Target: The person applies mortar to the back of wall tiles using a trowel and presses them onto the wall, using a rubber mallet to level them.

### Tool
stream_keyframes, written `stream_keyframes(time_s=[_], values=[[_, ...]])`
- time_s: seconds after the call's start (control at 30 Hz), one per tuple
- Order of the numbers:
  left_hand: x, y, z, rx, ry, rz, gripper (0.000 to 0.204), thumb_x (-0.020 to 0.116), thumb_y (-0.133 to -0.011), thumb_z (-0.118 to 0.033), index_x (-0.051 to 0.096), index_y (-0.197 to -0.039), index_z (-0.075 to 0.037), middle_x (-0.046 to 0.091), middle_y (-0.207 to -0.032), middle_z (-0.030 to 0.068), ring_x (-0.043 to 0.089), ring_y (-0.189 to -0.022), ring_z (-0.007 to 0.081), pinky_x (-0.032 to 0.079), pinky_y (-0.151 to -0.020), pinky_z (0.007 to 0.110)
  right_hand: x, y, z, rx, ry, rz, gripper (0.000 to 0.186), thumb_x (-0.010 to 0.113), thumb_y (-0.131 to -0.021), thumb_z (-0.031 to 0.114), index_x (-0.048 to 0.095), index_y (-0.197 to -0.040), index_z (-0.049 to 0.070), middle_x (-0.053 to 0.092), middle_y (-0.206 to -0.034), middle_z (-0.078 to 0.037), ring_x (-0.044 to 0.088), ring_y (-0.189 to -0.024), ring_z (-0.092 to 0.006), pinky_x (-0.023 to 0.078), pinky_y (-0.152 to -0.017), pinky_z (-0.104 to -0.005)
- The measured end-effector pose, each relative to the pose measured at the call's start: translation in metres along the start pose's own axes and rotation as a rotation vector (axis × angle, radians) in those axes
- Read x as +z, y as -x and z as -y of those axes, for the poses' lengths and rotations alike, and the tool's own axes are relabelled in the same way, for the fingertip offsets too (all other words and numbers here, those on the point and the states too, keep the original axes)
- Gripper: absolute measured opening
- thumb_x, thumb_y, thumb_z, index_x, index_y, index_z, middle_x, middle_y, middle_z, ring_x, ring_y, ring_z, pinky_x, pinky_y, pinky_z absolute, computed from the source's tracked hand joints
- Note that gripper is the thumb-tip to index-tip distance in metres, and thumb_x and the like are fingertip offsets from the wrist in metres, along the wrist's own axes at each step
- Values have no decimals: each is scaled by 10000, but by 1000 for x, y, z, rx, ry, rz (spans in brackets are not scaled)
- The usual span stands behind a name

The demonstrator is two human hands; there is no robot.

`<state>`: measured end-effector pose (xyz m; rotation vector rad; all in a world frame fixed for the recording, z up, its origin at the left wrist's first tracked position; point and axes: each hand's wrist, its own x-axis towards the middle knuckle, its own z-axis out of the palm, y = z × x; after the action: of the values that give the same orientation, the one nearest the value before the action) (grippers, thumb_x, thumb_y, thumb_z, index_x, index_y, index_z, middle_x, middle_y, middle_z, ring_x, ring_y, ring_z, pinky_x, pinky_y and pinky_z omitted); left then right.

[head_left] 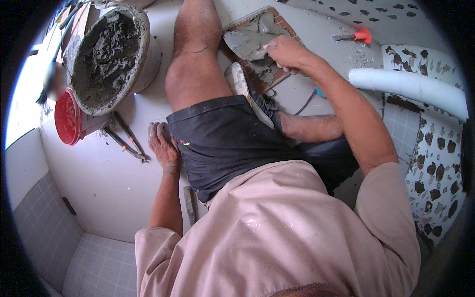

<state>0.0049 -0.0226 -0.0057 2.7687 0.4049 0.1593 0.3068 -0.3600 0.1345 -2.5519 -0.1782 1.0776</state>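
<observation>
Bucket (150, 69) of mortar (113, 52) stands upper left; a brick-patterned panel (284, 24), mortar-smeared, lies just beyond the shoe (240, 81). Over it, a trowel (242, 45) extends leftward from the nearer right hand (288, 53), closed apparently round its handle; the left hand (163, 143) rests well apart, fingers loose, visibly holding nothing.

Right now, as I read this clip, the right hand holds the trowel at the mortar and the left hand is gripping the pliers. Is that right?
Not quite: the left hand isn't gripping the pliers. The head view shows it beside the black shorts, with the pliers lying apart to its left. The right hand does hold the trowel at the mortar.
</observation>
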Motion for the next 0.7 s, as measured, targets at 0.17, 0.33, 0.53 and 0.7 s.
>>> stream_keyframes(time_s=[0.17,0.33,0.53,0.7], values=[[-3,3,1,17,-3,4,558,556,-883,-172,404,-1416,-110,394,-1473,146,292,-1435,337,225,-1154,487,-6,-8,-32,-434,473,-298,396,495,-951,290,618,-811,-59,638,-769,-279,633,-691,-429,508,-663,-487],[-6,-3,-8,50,1,0,556,550,-884,-175,404,-1415,-99,396,-1470,148,292,-1435,340,227,-1152,485,-16,35,-43,-162,337,-121,363,497,-955,280,629,-849,-42,651,-818,-267,615,-821,-471,482,-788,-525],[-6,0,-5,19,5,11,542,556,-886,-155,413,-1403,-82,407,-1464,151,298,-1431,345,228,-1154,488,-5,72,-55,-94,423,-113,316,510,-936,273,681,-955,8,684,-935,-248,649,-915,-439,497,-862,-531],[-5,0,-3,24,9,7,529,557,-891,-160,422,-1396,-80,410,-1464,150,308,-1428,344,235,-1147,487,-7,94,-69,-99,557,-165,290,520,-949,293,673,-1030,60,681,-970,-212,658,-928,-404,511,-842,-520]])
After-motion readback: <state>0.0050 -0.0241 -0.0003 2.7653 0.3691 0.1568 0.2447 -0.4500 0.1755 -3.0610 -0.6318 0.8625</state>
